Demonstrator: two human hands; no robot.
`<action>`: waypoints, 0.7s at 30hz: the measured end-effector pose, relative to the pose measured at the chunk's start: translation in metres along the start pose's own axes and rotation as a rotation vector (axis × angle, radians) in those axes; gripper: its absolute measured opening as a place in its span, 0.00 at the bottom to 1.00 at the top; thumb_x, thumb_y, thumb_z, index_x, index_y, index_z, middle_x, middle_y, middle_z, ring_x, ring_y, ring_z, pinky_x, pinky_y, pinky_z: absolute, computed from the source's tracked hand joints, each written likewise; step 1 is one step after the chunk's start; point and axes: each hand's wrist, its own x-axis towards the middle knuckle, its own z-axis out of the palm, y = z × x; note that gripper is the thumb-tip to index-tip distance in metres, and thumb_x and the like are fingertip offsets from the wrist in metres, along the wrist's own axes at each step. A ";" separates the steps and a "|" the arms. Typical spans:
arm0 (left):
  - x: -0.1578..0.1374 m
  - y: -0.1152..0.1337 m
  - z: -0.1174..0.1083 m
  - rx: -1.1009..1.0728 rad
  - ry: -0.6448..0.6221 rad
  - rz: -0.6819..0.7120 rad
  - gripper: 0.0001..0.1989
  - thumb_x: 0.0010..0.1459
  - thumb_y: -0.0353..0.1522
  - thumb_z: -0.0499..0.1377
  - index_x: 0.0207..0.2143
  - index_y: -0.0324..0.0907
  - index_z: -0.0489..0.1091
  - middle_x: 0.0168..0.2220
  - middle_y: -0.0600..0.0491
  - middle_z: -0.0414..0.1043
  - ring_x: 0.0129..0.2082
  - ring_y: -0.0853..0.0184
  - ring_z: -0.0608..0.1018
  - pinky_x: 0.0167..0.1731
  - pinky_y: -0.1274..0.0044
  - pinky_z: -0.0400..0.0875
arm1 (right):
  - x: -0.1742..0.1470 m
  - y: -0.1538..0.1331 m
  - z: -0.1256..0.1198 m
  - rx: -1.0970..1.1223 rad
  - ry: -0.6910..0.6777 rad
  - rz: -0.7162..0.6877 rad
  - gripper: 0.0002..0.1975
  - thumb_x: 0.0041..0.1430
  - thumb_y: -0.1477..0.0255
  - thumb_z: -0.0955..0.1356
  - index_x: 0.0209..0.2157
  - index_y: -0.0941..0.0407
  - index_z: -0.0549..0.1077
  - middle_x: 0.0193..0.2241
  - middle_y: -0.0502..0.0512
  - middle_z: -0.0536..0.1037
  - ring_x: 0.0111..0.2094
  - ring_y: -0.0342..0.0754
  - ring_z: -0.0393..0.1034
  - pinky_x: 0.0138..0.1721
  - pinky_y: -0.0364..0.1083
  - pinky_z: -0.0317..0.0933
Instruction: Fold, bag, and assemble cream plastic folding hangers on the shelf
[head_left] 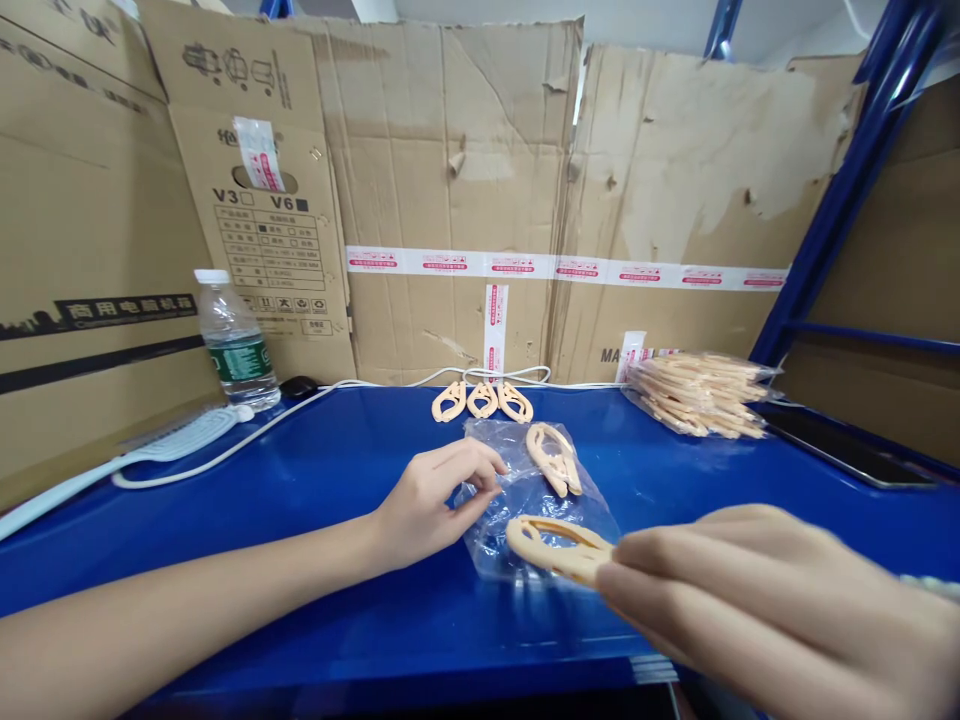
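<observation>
My right hand (pixel 750 600) pinches one end of a beige folding hanger (pixel 559 548), held folded above the table at the lower right. My left hand (pixel 435 500) is at the left side of a clear plastic bag (pixel 499 545), thumb and fingers curled closed on its film. Another folded beige hanger (pixel 553 458) lies on or in the bag's right part; which of the two I cannot tell. Farther back, three folded hangers (pixel 482 401) lie in a row on the blue table (pixel 315 610).
A pile of plastic-wrapped hangers (pixel 701 393) sits at the back right, beside a dark tablet or phone (pixel 847 447). At left are a water bottle (pixel 238 345), a light blue hairbrush (pixel 180 438) and a white cable (pixel 217 460). Cardboard panels (pixel 450 200) wall the back.
</observation>
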 end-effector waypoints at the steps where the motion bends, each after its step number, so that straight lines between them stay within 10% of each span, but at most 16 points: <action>1: 0.000 0.000 0.000 -0.003 0.007 0.000 0.05 0.58 0.22 0.56 0.32 0.39 0.66 0.34 0.48 0.74 0.36 0.68 0.77 0.35 0.76 0.73 | 0.005 0.000 0.009 -0.042 -0.061 -0.082 0.10 0.60 0.75 0.63 0.32 0.50 0.76 0.24 0.53 0.75 0.21 0.47 0.66 0.18 0.46 0.61; 4: 0.001 0.001 0.000 -0.020 0.016 0.015 0.05 0.58 0.22 0.57 0.32 0.38 0.66 0.34 0.47 0.74 0.36 0.68 0.77 0.36 0.77 0.74 | 0.021 0.008 0.040 -0.201 -0.169 -0.247 0.14 0.59 0.80 0.60 0.24 0.56 0.72 0.21 0.54 0.71 0.17 0.45 0.59 0.15 0.45 0.55; 10: 0.001 0.001 0.000 -0.018 0.043 0.052 0.07 0.56 0.19 0.57 0.32 0.38 0.66 0.35 0.48 0.74 0.38 0.68 0.78 0.39 0.78 0.73 | 0.023 0.027 0.090 -0.425 -0.166 -0.222 0.13 0.59 0.83 0.60 0.42 0.69 0.73 0.26 0.60 0.75 0.21 0.47 0.68 0.18 0.45 0.62; 21: 0.000 0.000 0.001 -0.010 -0.009 0.046 0.06 0.57 0.20 0.56 0.32 0.37 0.67 0.36 0.46 0.74 0.38 0.66 0.77 0.38 0.76 0.74 | 0.020 0.034 0.112 -0.322 -0.199 -0.103 0.15 0.61 0.82 0.61 0.50 0.70 0.67 0.44 0.69 0.76 0.41 0.53 0.74 0.40 0.48 0.71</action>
